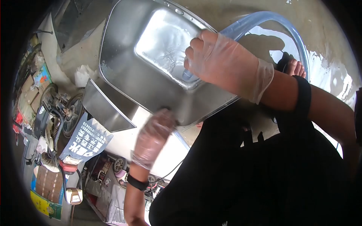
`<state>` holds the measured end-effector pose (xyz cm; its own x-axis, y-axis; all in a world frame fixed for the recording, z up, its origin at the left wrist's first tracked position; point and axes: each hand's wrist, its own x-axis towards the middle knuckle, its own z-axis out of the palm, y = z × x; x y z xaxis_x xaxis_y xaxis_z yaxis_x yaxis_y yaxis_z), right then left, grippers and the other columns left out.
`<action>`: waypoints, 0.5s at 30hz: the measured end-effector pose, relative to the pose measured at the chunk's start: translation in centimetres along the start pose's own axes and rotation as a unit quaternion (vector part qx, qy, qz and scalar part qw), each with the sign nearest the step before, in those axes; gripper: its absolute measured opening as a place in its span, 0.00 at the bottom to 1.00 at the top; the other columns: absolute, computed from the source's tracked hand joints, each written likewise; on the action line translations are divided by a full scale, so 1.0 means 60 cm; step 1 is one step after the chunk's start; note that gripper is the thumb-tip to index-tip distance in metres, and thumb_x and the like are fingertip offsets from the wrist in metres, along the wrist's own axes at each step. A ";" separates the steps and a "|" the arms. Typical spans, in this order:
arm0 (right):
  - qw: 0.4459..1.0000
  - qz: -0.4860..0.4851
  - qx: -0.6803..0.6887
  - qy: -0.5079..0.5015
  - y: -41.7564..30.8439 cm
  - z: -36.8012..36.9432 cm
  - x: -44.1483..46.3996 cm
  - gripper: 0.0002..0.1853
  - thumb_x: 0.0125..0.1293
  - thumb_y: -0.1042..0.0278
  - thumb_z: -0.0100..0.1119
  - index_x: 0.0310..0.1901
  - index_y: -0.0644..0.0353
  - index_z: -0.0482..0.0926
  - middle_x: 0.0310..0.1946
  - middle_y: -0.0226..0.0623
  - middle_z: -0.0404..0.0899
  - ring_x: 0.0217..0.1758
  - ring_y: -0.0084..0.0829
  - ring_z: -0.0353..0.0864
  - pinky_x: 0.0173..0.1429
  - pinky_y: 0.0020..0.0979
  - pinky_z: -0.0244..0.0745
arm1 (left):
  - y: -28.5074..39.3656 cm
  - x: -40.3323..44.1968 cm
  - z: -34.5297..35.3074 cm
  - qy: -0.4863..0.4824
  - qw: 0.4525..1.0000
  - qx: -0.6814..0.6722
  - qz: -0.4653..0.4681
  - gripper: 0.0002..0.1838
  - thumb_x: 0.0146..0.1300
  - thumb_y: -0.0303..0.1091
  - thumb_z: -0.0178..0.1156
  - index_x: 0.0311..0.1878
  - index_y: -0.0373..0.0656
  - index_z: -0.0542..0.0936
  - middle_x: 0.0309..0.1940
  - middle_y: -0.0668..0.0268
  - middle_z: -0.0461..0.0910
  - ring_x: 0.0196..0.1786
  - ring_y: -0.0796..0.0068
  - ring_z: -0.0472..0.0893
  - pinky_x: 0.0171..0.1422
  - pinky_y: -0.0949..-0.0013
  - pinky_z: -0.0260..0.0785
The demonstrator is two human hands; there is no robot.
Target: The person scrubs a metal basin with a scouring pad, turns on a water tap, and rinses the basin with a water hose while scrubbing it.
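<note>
A stainless steel sink lies tilted in front of me, with rippling water in its bottom. My right hand, in a clear plastic glove, is closed around a transparent hose. The hose's end dips into the sink near the water; its other part arcs away to the right. At the sink's near rim is my left hand, also gloved and somewhat blurred. Its fingers curl at the rim, their tips partly hidden.
Another steel panel or basin stands left of the sink, above a printed grey sack. Wheels and machine parts crowd the left, with a cardboard box below. Wet floor and a foot show at right.
</note>
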<state>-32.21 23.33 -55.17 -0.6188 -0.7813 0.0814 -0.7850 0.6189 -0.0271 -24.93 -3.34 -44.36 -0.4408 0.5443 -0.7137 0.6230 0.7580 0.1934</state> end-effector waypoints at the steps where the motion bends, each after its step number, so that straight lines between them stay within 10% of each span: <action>1: 1.000 0.003 -0.005 -0.001 0.005 0.002 0.002 0.06 0.57 0.64 0.64 0.37 0.46 0.85 0.31 0.19 0.80 0.42 0.23 0.75 0.47 0.25 0.66 | 0.013 -0.003 0.004 -0.008 1.000 -0.016 0.006 0.18 0.72 0.24 0.49 0.64 0.36 0.73 0.61 0.60 0.79 0.65 0.65 0.77 0.70 0.68 0.72; 2: 1.000 0.001 -0.006 0.002 0.010 0.003 0.005 0.05 0.57 0.64 0.64 0.36 0.46 0.85 0.31 0.19 0.80 0.41 0.23 0.75 0.47 0.25 0.66 | 0.016 -0.003 0.009 -0.017 0.999 -0.031 0.011 0.19 0.74 0.24 0.46 0.66 0.35 0.71 0.62 0.59 0.78 0.66 0.65 0.77 0.71 0.68 0.72; 3: 1.000 -0.001 -0.003 0.004 0.011 0.003 0.005 0.05 0.57 0.64 0.64 0.36 0.46 0.85 0.31 0.19 0.80 0.41 0.23 0.75 0.46 0.25 0.66 | 0.003 -0.005 0.024 -0.010 0.910 -0.401 -0.104 0.20 0.74 0.24 0.46 0.67 0.36 0.69 0.61 0.59 0.78 0.64 0.66 0.78 0.68 0.69 0.73; 4: 1.000 -0.004 0.005 0.004 0.006 0.001 0.003 0.05 0.57 0.65 0.64 0.35 0.46 0.85 0.31 0.19 0.80 0.41 0.23 0.75 0.46 0.24 0.66 | -0.011 -0.006 0.038 0.082 0.675 -0.707 -0.195 0.22 0.74 0.24 0.46 0.69 0.36 0.67 0.60 0.60 0.79 0.62 0.66 0.79 0.66 0.69 0.75; 5: 1.000 -0.006 0.010 0.003 -0.001 -0.001 0.001 0.05 0.57 0.65 0.64 0.35 0.46 0.85 0.31 0.19 0.80 0.41 0.23 0.75 0.46 0.24 0.66 | -0.008 -0.015 0.035 0.007 0.845 -0.509 -0.163 0.22 0.74 0.25 0.46 0.69 0.35 0.66 0.61 0.58 0.78 0.63 0.66 0.78 0.67 0.68 0.74; 7: 1.000 -0.005 -0.003 0.002 0.005 0.003 0.002 0.04 0.57 0.65 0.64 0.34 0.47 0.85 0.31 0.20 0.80 0.42 0.23 0.75 0.46 0.24 0.66 | 0.006 -0.010 0.026 -0.058 0.982 -0.170 -0.065 0.21 0.75 0.25 0.46 0.69 0.32 0.65 0.63 0.56 0.77 0.64 0.67 0.78 0.70 0.68 0.73; 8: 1.000 0.000 -0.010 0.001 0.011 0.004 0.003 0.04 0.57 0.65 0.63 0.34 0.47 0.86 0.31 0.20 0.80 0.42 0.24 0.75 0.46 0.24 0.66 | 0.017 -0.007 0.018 -0.054 0.996 -0.064 -0.023 0.21 0.75 0.25 0.45 0.69 0.31 0.65 0.63 0.55 0.77 0.64 0.67 0.79 0.70 0.68 0.72; 9: 1.000 0.004 -0.011 0.002 0.010 0.003 0.005 0.04 0.56 0.65 0.63 0.34 0.47 0.86 0.31 0.20 0.80 0.42 0.24 0.75 0.46 0.24 0.66 | 0.004 0.003 0.020 0.015 0.909 -0.394 -0.137 0.20 0.73 0.25 0.50 0.66 0.31 0.68 0.61 0.56 0.79 0.63 0.66 0.79 0.69 0.68 0.74; 10: 1.000 0.006 -0.006 0.001 0.003 0.000 0.004 0.05 0.56 0.65 0.63 0.33 0.48 0.86 0.31 0.20 0.79 0.42 0.24 0.75 0.46 0.24 0.66 | -0.003 0.005 0.025 0.080 0.696 -0.673 -0.236 0.20 0.71 0.25 0.55 0.64 0.31 0.71 0.58 0.58 0.81 0.62 0.65 0.80 0.67 0.67 0.75; 15: 1.000 -0.011 -0.007 0.014 0.013 0.003 0.007 0.05 0.55 0.65 0.62 0.33 0.50 0.86 0.31 0.21 0.79 0.42 0.25 0.74 0.45 0.24 0.66 | -0.021 0.010 0.051 0.050 0.878 -0.449 -0.157 0.17 0.69 0.23 0.55 0.60 0.36 0.75 0.58 0.58 0.79 0.62 0.60 0.79 0.66 0.66 0.75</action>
<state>-33.07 23.48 -55.33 -0.5997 -0.7927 0.1094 -0.7981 0.6024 -0.0102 -24.01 -5.08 -47.10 -0.5814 0.2535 -0.7731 -0.2803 0.8296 0.4828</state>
